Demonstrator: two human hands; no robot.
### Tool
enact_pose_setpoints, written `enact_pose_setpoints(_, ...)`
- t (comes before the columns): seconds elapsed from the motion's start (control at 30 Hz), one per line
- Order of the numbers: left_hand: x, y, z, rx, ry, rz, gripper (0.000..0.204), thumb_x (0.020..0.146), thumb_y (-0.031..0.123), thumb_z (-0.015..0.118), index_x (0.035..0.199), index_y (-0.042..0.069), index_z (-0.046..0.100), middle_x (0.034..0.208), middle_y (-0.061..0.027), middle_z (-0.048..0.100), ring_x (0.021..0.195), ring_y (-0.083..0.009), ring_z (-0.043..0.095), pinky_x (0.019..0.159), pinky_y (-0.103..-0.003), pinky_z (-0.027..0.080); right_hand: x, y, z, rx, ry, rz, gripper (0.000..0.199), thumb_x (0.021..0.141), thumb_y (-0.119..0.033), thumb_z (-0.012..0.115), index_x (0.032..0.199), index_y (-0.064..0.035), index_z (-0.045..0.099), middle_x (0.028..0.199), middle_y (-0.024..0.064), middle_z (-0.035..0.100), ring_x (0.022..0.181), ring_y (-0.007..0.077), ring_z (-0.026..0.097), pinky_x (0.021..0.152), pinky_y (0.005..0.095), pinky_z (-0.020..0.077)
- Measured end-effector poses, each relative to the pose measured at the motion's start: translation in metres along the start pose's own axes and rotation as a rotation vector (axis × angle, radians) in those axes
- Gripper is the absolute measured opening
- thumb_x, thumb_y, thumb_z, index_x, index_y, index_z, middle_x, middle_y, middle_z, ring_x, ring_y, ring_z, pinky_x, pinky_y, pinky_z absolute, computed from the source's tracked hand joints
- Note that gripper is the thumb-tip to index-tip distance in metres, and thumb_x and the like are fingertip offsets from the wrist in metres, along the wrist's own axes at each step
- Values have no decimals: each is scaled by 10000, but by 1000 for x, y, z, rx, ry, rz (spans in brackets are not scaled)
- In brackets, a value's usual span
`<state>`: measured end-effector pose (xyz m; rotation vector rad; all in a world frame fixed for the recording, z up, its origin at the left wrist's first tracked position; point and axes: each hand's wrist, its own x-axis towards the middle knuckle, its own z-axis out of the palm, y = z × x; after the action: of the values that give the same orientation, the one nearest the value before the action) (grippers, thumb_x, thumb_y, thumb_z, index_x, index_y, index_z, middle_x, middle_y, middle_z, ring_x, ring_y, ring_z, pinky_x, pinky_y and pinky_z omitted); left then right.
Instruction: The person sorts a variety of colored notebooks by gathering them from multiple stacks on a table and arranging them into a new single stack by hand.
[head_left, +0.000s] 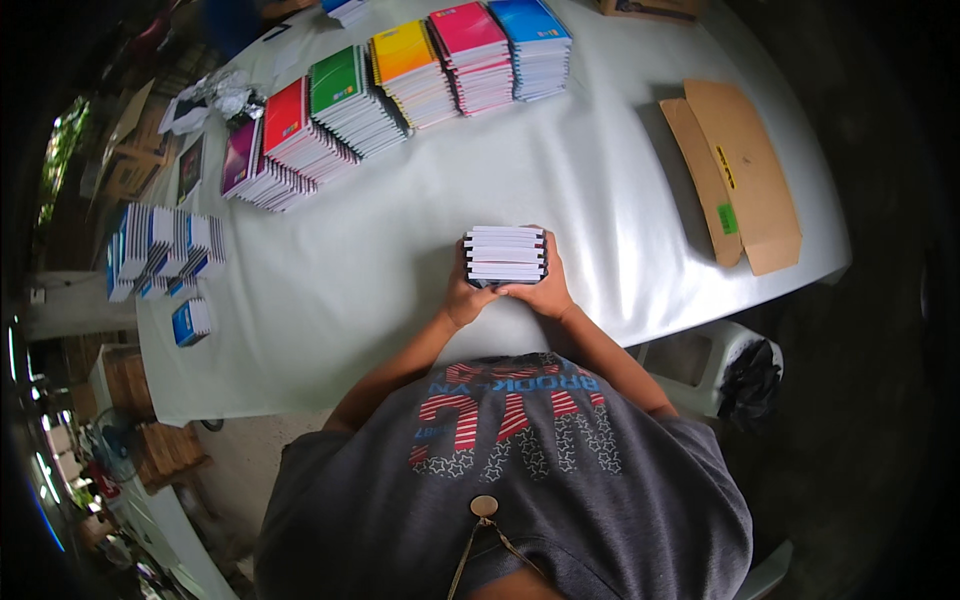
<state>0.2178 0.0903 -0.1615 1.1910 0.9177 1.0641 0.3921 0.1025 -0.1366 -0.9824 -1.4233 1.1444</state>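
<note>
OK, clock centred on the held stack, 12 pointing away from the wearer. Left hand (468, 298) grips the stack of booklets (505, 253) on its 9 o'clock side, right hand (545, 291) on its 3. Both closed around it, thumbs nearly meeting at 6. White page edges face up, dark edging at the sides. Can't tell if the bottom touches the white-covered table (620, 230).

Spiral notebook piles arc from 10 to 12, side by side: purple pile (242, 158), red pile (286, 110), green pile (336, 80), yellow pile (402, 50), pink pile (467, 28), blue pile (530, 22). Blue is at 12, purple at 10.

Crumpled clear plastic (232, 93) at 10, just beyond the purple end. Small blue-and-white booklet stacks (165, 238) at 9, close together; one small blue stack (188, 323) sits just apart, between 8 and 9.

Folded cardboard (755, 175) lies between 2 and 3, green label on it. Off the table at 4: white plastic seat (728, 350), black bag (752, 385) against it.
</note>
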Motion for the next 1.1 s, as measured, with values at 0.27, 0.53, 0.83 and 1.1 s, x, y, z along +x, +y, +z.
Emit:
enact_pose_setpoints(0.27,7,9,-11,732,-172,245,686,699,163,764,1279,36,420,1273,-197,442,1152,-374,459,980,-418,387,1,-14,-17,-178,-173,30,857,565,-235,896,1210,10,388,1148,153,585,1090,238,570,934,357,447)
enact_pose_setpoints(0.53,-9,-3,-4,666,-116,134,658,671,157,778,1236,36,463,1230,-200,463,1125,-387,471,963,-422,398,-15,-4,-13,-260,-192,36,895,563,-240,896,1200,-14,310,1118,160,591,1075,268,577,911,357,460)
enact_pose_setpoints(0.83,-12,-7,-3,584,-19,216,647,651,166,783,1204,28,478,1187,-204,495,1082,-398,490,925,-443,415,-17,-4,-12,-443,-216,-53,883,547,-236,902,1174,-4,325,1116,159,593,1072,262,584,897,352,468)
enact_pose_setpoints(1.1,-20,-20,-12,674,41,314,667,662,236,771,1220,31,468,1172,-212,520,1073,-410,493,911,-461,414,-24,-7,-2,-396,-144,-9,879,527,-255,907,1175,2,373,1095,154,614,1029,256,598,899,348,462)
